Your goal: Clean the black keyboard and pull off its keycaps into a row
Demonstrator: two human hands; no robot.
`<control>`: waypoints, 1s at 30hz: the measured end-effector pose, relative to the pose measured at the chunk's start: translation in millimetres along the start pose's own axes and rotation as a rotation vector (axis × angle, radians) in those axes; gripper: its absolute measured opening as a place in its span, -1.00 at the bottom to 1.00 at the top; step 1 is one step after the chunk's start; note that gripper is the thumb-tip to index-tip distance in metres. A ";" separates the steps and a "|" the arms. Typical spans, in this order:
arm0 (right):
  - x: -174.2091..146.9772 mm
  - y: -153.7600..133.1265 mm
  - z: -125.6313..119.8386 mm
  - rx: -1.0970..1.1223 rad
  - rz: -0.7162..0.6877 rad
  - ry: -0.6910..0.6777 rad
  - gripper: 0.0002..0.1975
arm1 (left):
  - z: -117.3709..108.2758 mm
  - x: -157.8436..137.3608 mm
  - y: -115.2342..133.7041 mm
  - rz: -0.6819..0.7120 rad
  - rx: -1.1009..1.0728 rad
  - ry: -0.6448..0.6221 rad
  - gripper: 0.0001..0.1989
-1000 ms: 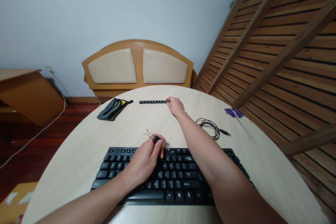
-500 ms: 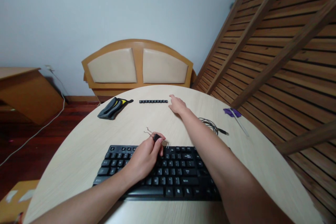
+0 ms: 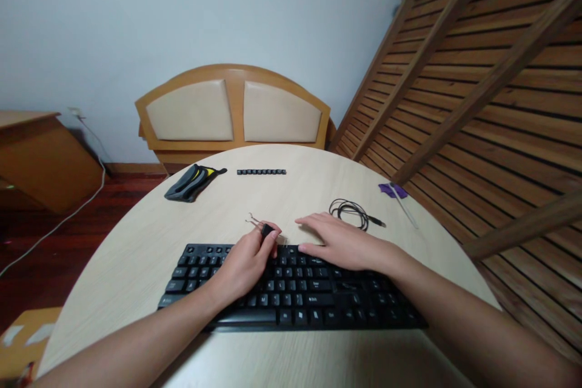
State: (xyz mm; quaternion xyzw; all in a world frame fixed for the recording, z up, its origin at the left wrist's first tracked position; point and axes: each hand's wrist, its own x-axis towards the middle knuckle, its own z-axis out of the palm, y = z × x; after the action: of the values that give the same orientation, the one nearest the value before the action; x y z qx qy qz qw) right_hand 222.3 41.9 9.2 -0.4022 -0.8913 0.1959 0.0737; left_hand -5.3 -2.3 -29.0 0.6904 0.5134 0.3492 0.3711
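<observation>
A black keyboard (image 3: 291, 317) lies across the near part of the table. My left hand (image 3: 250, 257) is closed around a keycap puller (image 3: 267, 231) with a black handle and thin wire prongs at both ends, held above the keyboard's upper rows. My right hand (image 3: 343, 241) is open, thumb and fingers apart, over the keyboard's back edge right of the puller; nothing shows in it. Farther back, a straight row of small black keycaps (image 3: 261, 172) lies on the table.
The round pale table (image 3: 150, 242) carries a grey, black and yellow pouch (image 3: 193, 183) at back left. A coiled black USB cable (image 3: 350, 213) lies beyond my right hand. A purple cloth (image 3: 393, 190) with a pale stick-like tool (image 3: 404, 206) rests at the right edge.
My right hand has drawn back from the right end of the keycap row to the keyboard's back edge. The left hand still holds the puller in about the same place. The view has shifted slightly.
</observation>
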 end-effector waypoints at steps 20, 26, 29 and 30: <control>-26.0 -8.9 27.1 0.153 -0.071 0.015 -0.40 | -1.0 -16.7 25.8 0.029 0.175 0.028 -0.71; -21.6 -17.1 33.6 0.145 -0.060 0.084 -0.46 | 0.6 -10.6 16.3 0.010 0.155 0.042 -0.72; -19.6 -18.6 36.1 0.149 -0.020 0.141 -0.60 | 2.4 -6.4 11.2 0.018 0.100 0.032 -0.72; -19.0 -18.9 36.4 0.156 -0.013 0.150 -0.64 | 3.1 -5.7 9.9 0.016 0.082 0.030 -0.72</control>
State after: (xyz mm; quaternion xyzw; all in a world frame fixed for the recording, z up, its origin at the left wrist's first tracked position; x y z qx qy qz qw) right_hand 211.4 5.8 -15.8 -0.4030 -0.8680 0.2335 0.1725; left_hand 0.5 -10.3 -22.5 0.7038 0.5275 0.3412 0.3317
